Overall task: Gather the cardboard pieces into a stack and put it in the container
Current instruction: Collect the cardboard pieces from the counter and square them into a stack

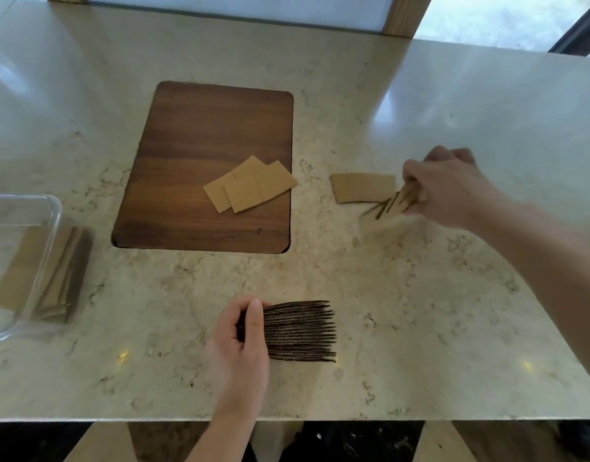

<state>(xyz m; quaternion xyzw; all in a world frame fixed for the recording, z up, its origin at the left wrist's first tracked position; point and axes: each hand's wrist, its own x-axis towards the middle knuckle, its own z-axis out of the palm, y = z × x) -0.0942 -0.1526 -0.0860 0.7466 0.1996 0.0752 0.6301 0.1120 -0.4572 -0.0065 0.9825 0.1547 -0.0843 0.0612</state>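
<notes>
Your left hand [242,341] is clamped on a thick stack of cardboard pieces [300,331], thumb on top, fingers wrapped round the near end — the stack stands on edge on the stone counter [403,295], its corrugated edges facing up, fanning out to the right of your palm. Your right hand [450,186] is pinching a few more cardboard pieces [388,205], blurred, splayed out from your fingertips. One flat piece [362,188] lies just left of that hand on the counter. Further left of it, three overlapping pieces [250,188] sit on the wooden board [203,145]. The glass container [20,261] is well off to the left of your left hand — cardboard shows through its wall.
</notes>
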